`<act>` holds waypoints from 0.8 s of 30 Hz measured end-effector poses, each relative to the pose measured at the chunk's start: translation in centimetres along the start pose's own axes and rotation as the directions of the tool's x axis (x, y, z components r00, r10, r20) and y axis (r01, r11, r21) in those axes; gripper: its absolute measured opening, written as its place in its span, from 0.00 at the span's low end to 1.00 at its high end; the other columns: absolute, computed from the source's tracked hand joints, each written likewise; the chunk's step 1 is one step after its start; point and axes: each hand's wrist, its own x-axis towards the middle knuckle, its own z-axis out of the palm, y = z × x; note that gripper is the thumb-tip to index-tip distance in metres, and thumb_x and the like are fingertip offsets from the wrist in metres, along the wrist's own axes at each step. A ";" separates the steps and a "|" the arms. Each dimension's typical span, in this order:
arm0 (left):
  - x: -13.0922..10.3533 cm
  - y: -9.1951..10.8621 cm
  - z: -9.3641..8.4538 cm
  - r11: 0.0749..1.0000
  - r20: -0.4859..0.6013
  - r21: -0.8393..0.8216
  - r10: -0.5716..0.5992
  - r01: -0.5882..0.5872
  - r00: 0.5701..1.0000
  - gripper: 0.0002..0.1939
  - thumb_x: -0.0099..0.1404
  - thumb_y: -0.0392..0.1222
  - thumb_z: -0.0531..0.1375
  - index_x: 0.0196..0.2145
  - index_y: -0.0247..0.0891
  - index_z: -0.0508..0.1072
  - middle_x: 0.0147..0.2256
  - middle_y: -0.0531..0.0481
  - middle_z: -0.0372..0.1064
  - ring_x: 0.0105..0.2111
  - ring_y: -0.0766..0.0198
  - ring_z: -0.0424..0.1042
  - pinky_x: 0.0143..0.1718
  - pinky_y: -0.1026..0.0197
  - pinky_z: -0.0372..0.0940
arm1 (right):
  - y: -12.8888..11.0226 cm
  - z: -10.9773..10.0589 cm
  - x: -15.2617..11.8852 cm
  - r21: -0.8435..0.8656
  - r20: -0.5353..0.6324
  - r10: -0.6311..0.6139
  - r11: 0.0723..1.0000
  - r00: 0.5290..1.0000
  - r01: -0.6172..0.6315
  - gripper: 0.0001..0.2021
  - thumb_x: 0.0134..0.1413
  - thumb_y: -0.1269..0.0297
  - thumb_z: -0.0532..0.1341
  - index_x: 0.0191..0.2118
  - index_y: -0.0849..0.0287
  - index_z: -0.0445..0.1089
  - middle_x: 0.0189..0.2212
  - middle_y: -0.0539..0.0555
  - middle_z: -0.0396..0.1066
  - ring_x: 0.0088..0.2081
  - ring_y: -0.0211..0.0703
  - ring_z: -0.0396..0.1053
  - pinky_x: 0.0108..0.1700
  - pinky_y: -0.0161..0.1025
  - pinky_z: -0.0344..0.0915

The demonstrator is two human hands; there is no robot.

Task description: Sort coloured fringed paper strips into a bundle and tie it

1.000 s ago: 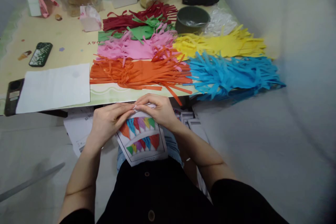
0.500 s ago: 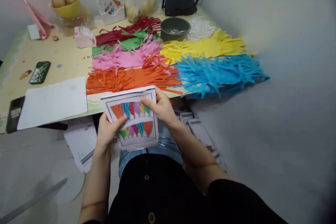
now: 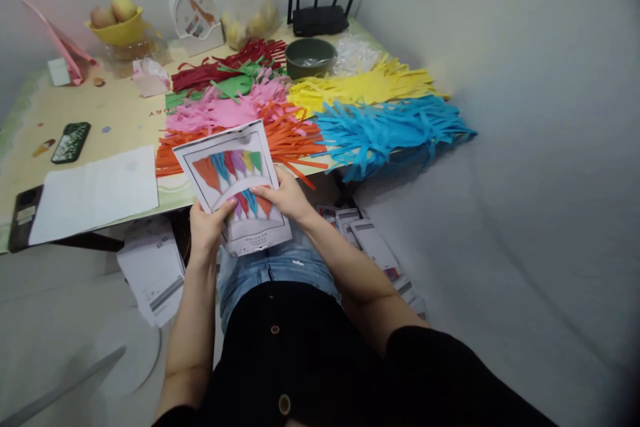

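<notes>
Step in hand, as we judge it: holding a white rectangular printed sheet with a dark border line [image 3: 240, 183] for viewing. The left grip [image 3: 206, 230] pinches its lower left side, thumb on the printed face; the right grip [image 3: 289, 199] grasps the right side likewise. We hold the sheet tilted, its upper part overlapping, in view, the front edge of the pale yellow, green-bordered tabletop [image 3: 120, 110]. We cannot tell whether the two touch.

The next move, we judge, calls for even support from both sides, since the sheet appears thin and could crease.

Materials: the face carries two arched rows of coloured, pointed tassels; the lower edge looks glossy and crinkled, possibly plastic. Beyond it we note matte bundles of narrow, flat strips with shaggy ends: a bright orange fringed bundle [image 3: 295, 138], partly hidden by the sheet, a sky-blue fringed bundle [image 3: 390, 127], a yellow fringed bundle [image 3: 360, 88], a pink fringed bundle [image 3: 215, 113], a green fringed bundle [image 3: 235, 85] and a dark red fringed bundle [image 3: 210, 73]. A dark green round bowl [image 3: 310, 61] stands beside crumpled clear plastic film [image 3: 357, 57].
</notes>
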 end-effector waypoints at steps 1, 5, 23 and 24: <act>0.2 0.0 0.0 1.000 -0.015 -0.019 0.004 -0.004 1.000 0.34 0.38 0.44 0.77 0.44 0.33 0.76 0.43 0.39 0.80 0.42 0.53 0.80 0.47 0.54 0.75 | 0.0 0.0 -0.1 0.025 0.023 0.008 1.000 1.000 -0.009 0.32 0.39 0.43 0.73 0.46 0.61 0.70 0.44 0.58 0.76 0.46 0.49 0.74 0.52 0.47 0.70; 0.4 0.3 -0.1 0.995 -0.037 -0.086 0.051 -0.054 0.998 0.35 0.40 0.47 0.77 0.45 0.34 0.74 0.46 0.40 0.79 0.44 0.55 0.79 0.46 0.57 0.74 | 0.2 -0.7 -1.3 0.130 0.182 0.060 0.988 0.981 -0.085 0.39 0.36 0.48 0.75 0.54 0.60 0.66 0.51 0.60 0.74 0.51 0.50 0.73 0.55 0.47 0.70; -5.0 -2.0 -0.7 0.985 0.044 0.171 0.031 -0.038 0.999 0.24 0.47 0.51 0.74 0.37 0.36 0.76 0.36 0.45 0.80 0.36 0.55 0.79 0.41 0.54 0.75 | 0.8 -3.3 -4.9 -0.012 0.234 -0.039 0.999 0.971 0.043 0.32 0.51 0.51 0.69 0.59 0.62 0.67 0.52 0.60 0.74 0.52 0.50 0.73 0.58 0.47 0.68; -5.3 -2.5 -0.3 0.978 0.118 0.205 0.015 -0.039 0.993 0.23 0.48 0.53 0.73 0.37 0.37 0.76 0.36 0.44 0.80 0.37 0.52 0.80 0.42 0.52 0.75 | 1.0 -4.6 -5.5 -0.040 0.219 -0.028 0.999 0.975 0.037 0.31 0.51 0.50 0.69 0.57 0.62 0.69 0.52 0.60 0.75 0.52 0.51 0.73 0.57 0.48 0.68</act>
